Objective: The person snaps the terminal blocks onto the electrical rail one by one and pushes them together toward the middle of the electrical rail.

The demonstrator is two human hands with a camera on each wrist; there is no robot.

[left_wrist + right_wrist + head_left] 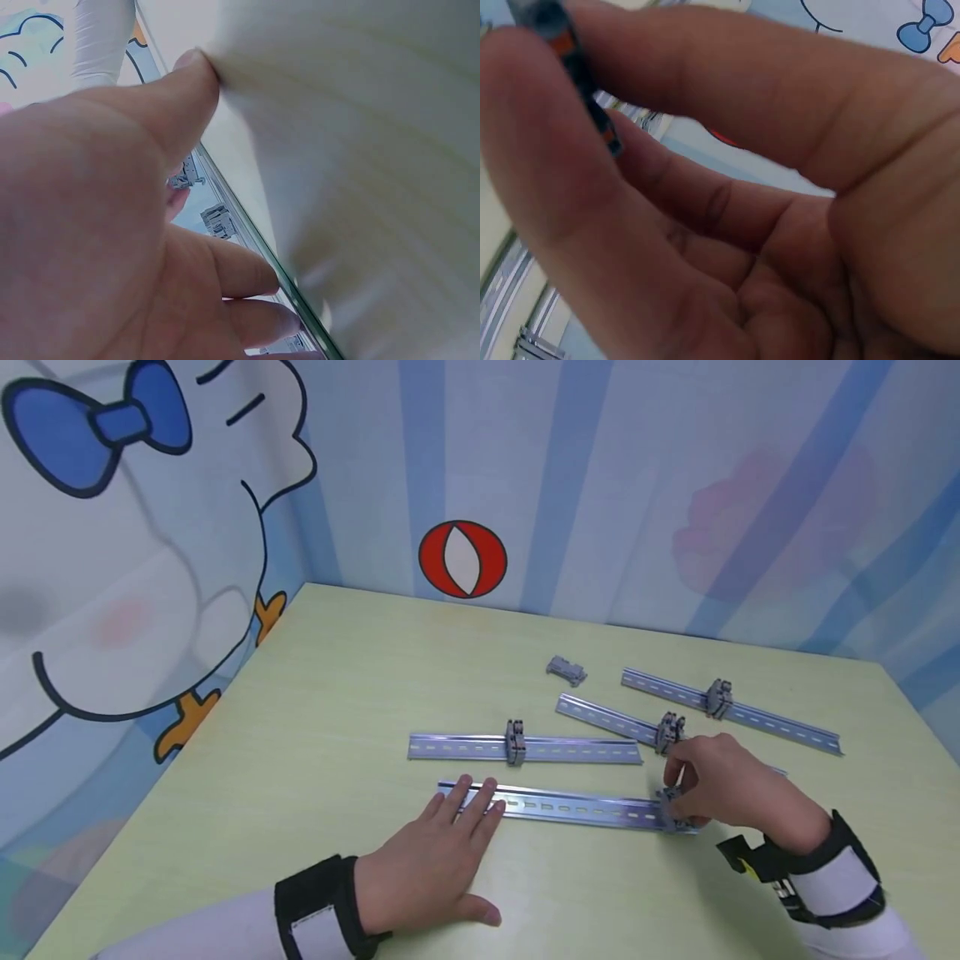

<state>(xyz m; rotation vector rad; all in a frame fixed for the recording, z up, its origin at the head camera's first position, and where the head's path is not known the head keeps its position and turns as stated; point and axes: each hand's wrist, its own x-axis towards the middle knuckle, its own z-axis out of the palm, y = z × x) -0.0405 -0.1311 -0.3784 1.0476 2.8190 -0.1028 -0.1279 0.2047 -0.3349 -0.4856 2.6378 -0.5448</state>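
The nearest slotted metal DIN rail [577,807] lies crosswise before me. My left hand [431,864] rests with straight, spread fingers over its left end, thumb out on the table. In the left wrist view, the fingertips [262,279] of that hand meet the rail's edge. At the rail's right end, my right hand [738,785] pinches a small grey terminal block [665,806] between thumb and index finger. The right wrist view shows this terminal block [574,64] edge-on, with orange spots; its underside is hidden.
Behind lies another rail [457,747] with a terminal block [515,742] clipped mid-way. Further right are two angled rails, one bearing blocks [669,732] and the farthest also carrying blocks [718,698]. A loose grey piece [566,670] lies on the table [360,677] near the back wall.
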